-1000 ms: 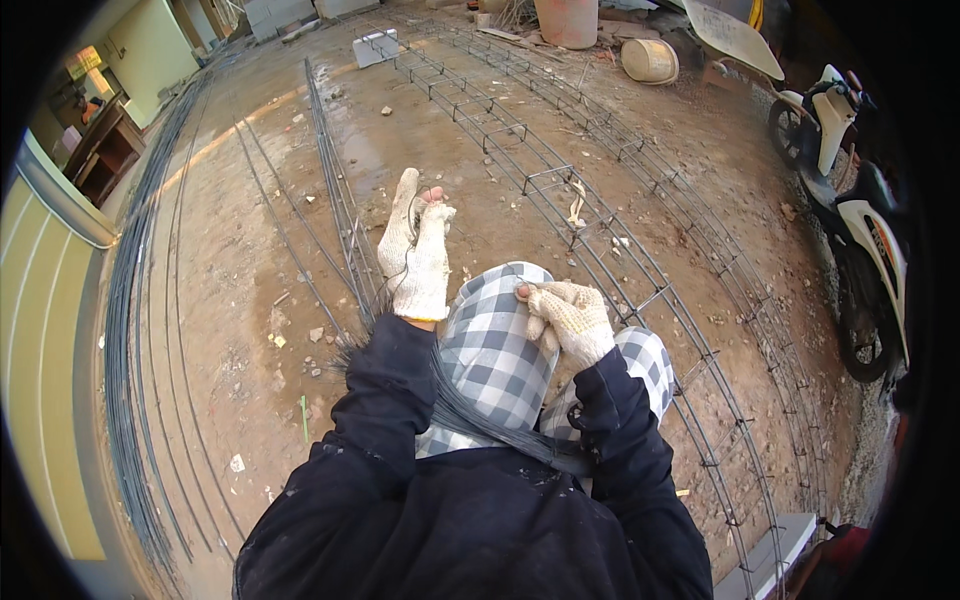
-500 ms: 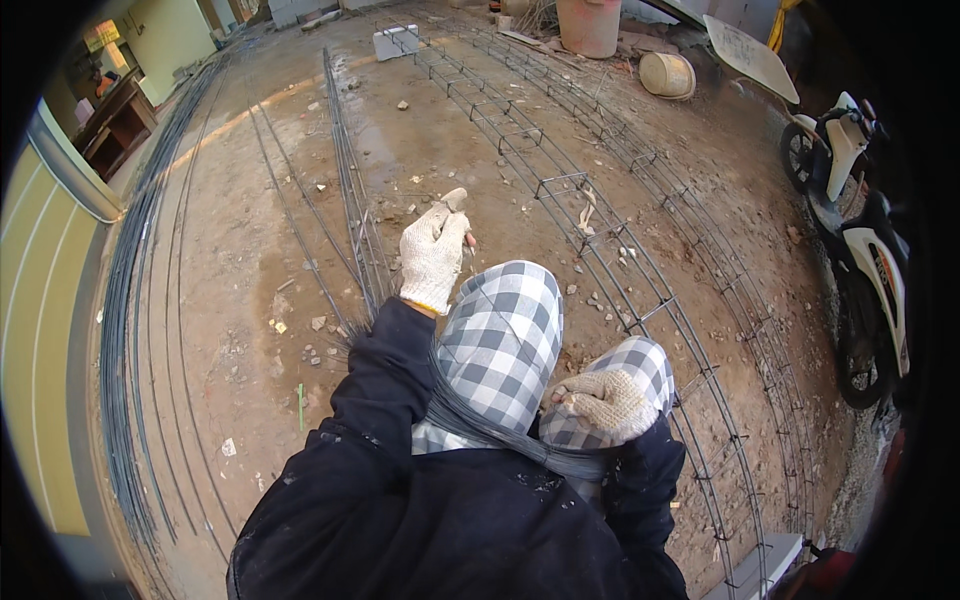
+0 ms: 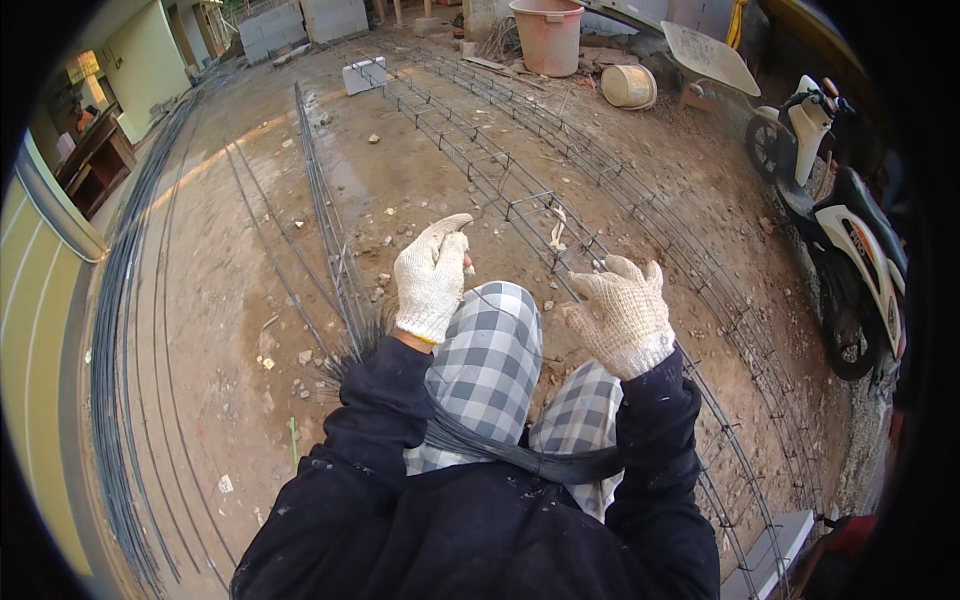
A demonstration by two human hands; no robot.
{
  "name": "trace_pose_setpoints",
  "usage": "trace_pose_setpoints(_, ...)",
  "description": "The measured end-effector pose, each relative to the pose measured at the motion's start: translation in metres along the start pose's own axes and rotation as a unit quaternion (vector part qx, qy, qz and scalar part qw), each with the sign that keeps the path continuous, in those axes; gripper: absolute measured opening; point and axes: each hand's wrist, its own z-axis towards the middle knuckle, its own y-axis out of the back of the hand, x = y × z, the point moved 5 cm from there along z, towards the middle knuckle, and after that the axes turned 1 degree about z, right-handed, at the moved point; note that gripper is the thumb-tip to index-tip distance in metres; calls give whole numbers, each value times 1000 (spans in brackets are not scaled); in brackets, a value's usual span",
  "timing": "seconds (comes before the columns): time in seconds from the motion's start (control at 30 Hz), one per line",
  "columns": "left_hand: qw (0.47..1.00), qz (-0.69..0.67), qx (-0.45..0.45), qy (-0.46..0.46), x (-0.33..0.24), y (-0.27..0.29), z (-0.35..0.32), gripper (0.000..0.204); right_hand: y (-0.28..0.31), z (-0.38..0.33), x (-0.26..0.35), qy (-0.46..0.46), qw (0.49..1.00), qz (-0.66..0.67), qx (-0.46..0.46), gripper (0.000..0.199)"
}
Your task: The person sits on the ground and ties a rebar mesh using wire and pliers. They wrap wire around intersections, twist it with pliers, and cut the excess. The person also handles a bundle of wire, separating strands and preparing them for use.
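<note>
My left hand (image 3: 430,285), in a cream knitted glove, is above my left knee. Its fingers are curled in, with the index finger stretched forward; whatever lies in the grip is too small to make out. Over the near steel rebar cage (image 3: 540,205) is my right hand (image 3: 625,315), gloved alike, fingers spread and nothing seen in them. A thick bundle of thin dark tie wire (image 3: 490,440) lies across my lap, its loose ends fanning out past my left forearm. Checked trousers (image 3: 485,355) cover my bent knees.
A second rebar cage (image 3: 690,260) runs alongside on the right. Long steel rods (image 3: 130,330) lie at the left by the wall, with another bundle (image 3: 318,180) ahead. Farther off are a white block (image 3: 364,75), buckets (image 3: 628,87), a wheelbarrow (image 3: 708,58) and a motorbike (image 3: 850,230).
My right hand has lifted from my right knee, moved forward over the rebar cage and spread its fingers. My left hand has shifted slightly. The view has tilted a little upward and to the right.
</note>
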Motion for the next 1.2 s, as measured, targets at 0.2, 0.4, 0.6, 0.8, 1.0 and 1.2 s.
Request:
trace_pose_setpoints(0.2, 999, -5, 32, 43, 1, -10, -11, 25, -21, 24, -3, -73, 937, 323, -113, 40)
trace_pose_setpoints(0.4, 995, 29, 88, 36, -9, -21, -28, 25, -31, 58, -6, -97, 834, 538, -80, 27)
trace_pose_setpoints(0.6, 984, 125, 101, -73, -26, -18, -24, 31, -32, 63, 10, -69, 880, 470, -10, 25)
trace_pose_setpoints(0.8, 989, 70, 120, -47, -22, -21, -16, 31, -41, 54, 12, -49, 894, 445, -23, 25)
trace_pose_setpoints(1.0, 984, 142, 96, -57, -15, -2, -14, 20, -40, 36, 20, -12, 923, 374, -90, 33)
trace_pose_setpoints(1.2, 995, -19, -73, 71, 13, 59, -7, 16, -77, -50, 59, 38, 967, 190, 162, 45)
